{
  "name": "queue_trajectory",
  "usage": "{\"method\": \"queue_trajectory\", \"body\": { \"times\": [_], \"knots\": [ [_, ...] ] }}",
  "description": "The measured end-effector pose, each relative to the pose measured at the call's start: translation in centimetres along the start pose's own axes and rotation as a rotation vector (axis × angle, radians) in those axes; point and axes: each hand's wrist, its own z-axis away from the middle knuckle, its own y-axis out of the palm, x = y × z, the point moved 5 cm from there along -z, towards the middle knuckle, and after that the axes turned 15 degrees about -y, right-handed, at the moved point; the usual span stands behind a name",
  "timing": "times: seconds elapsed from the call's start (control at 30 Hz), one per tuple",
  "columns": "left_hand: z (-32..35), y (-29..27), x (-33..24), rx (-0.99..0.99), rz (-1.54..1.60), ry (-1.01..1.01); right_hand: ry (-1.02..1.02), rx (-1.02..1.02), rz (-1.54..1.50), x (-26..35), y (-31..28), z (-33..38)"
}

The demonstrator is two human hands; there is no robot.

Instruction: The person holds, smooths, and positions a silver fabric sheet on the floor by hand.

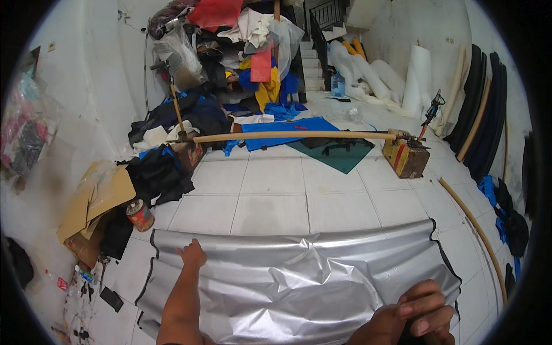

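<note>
A small round tin [140, 215] with a red and white label stands on the tiled floor [270, 201], just beside flat brown cardboard pieces [95, 198] at the left wall. Clear plastic bags [26, 123] with pink and dark contents hang on that wall. A yellow and red box [405, 158] carries one end of a long cardboard tube [293, 135].

A silver sheet [299, 276] with black edging lies spread and wrinkled on the floor in front of the person. The left hand [192, 255] rests on its far left part, the fingers [187, 248] close together and laid flat on the material. The right hand [422, 313] is at the near right edge, the fingers [428, 307] curled and pressed together, gripping something dark; what it is, I cannot tell.
</note>
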Motion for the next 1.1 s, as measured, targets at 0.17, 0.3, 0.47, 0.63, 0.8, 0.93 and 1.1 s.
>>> {"method": "queue_trajectory", "body": {
  "times": [0.17,0.3,0.47,0.63,0.8,0.93,1.1],
  "knots": [
    [0.5,-0.5,-0.5,0.018,0.008,0.019,-0.045,0.145,0.007,-0.9,-1.1,0.2],
    [0.4,-0.6,-0.4,-0.015,0.036,0.025,-0.031,-0.030,-0.034,0.3,0.4,-0.5],
    [0.4,-0.6,-0.2,-0.030,0.051,0.033,0.039,-0.027,-0.087,0.6,0.3,-1.2],
    [0.2,-0.3,-0.2,-0.019,0.060,0.039,-0.091,0.030,-0.020,-0.8,-0.7,-0.2],
    [0.2,-0.3,0.0,-0.014,0.015,0.024,-0.122,0.080,0.049,-0.8,-1.2,0.5],
    [0.3,-0.4,-0.2,0.002,-0.009,0.021,-0.147,0.038,0.024,-0.9,-1.0,0.5],
    [0.7,-0.8,-0.3,0.031,-0.022,0.007,-0.028,0.031,-0.023,0.7,-0.1,-1.0]
  ]
}}
